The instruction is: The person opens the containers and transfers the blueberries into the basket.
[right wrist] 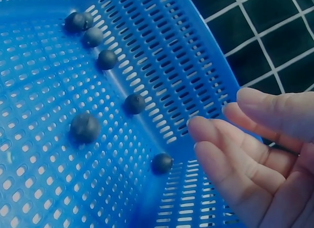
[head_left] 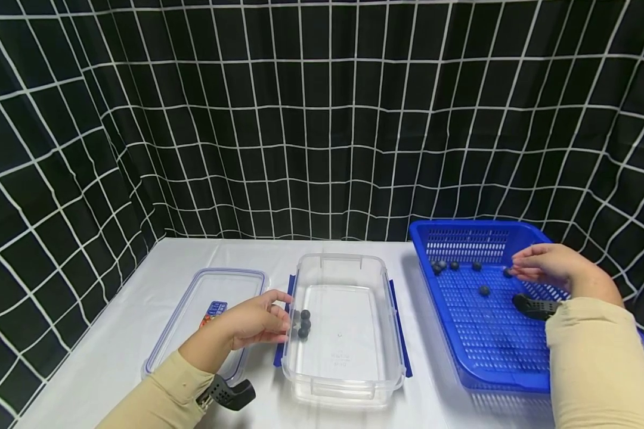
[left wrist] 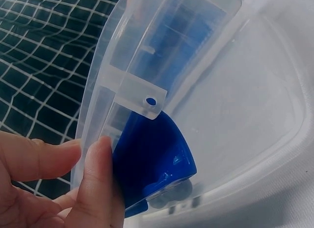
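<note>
Beside the clear plastic box [head_left: 349, 333], my left hand [head_left: 260, 319] has its fingertips at the left side wall. In the left wrist view its loosely bent fingers [left wrist: 98, 174] lie against the blue side clip [left wrist: 157, 159]. Several small dark round balls [head_left: 304, 325] sit inside the box along that wall. Over the back right of the blue basket [head_left: 451, 345], my right hand [head_left: 553, 268] hovers with relaxed fingers and nothing between thumb and fingertips. Below those fingers lies a dark ball [right wrist: 162, 163] in the basket's corner; several more, including a nearer ball [right wrist: 85, 128], are scattered over its floor.
A clear lid [head_left: 193, 316] with a colourful label lies left of the box, partly under the left forearm. White cloth [head_left: 236, 253] covers the table. Behind and at the sides hangs a black curtain [head_left: 327, 119] with a white grid.
</note>
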Demonstrator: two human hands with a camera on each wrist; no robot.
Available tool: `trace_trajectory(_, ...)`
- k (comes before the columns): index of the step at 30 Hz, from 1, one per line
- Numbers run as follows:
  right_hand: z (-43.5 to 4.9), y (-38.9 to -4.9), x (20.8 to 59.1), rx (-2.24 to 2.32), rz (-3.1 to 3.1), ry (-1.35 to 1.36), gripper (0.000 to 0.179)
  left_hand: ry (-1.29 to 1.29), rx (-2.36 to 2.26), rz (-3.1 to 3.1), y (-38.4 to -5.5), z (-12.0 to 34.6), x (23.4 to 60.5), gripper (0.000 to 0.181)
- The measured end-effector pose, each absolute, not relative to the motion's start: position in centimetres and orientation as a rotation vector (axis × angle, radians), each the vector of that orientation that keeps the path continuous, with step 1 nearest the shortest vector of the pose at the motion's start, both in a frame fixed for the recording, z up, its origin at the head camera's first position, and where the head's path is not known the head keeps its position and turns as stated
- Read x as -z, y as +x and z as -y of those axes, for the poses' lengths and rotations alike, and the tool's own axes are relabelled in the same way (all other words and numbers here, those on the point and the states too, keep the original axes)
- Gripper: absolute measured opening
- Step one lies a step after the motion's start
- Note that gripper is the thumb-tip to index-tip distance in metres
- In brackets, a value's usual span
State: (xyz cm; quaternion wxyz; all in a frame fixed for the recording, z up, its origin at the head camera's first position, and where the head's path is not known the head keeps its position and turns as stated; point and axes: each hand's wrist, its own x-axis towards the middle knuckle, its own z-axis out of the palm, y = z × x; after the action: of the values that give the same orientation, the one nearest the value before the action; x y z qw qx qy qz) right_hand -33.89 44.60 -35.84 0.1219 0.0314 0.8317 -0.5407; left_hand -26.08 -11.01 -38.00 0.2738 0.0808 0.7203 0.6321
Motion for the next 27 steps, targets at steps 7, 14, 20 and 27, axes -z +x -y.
trace_trajectory(7,-44.5,-33.8,35.5,1.684,-2.365,0.051,0.014,0.222,-1.704,-1.93,-26.2,11.1,38.0,0.053)
trace_trajectory(14,-43.9,-33.6,33.9,1.75,-2.366,-0.013,0.015,0.222,-1.709,-1.923,-26.3,11.2,38.1,0.053)
trace_trajectory(20,-41.8,-33.9,31.6,1.561,-2.614,-0.11,0.031,0.216,-1.698,-1.931,-26.3,11.2,38.2,0.053)
trace_trajectory(27,-37.5,-33.9,29.1,1.384,-2.765,-0.24,0.052,0.214,-1.697,-1.939,-26.4,11.2,38.3,0.053)
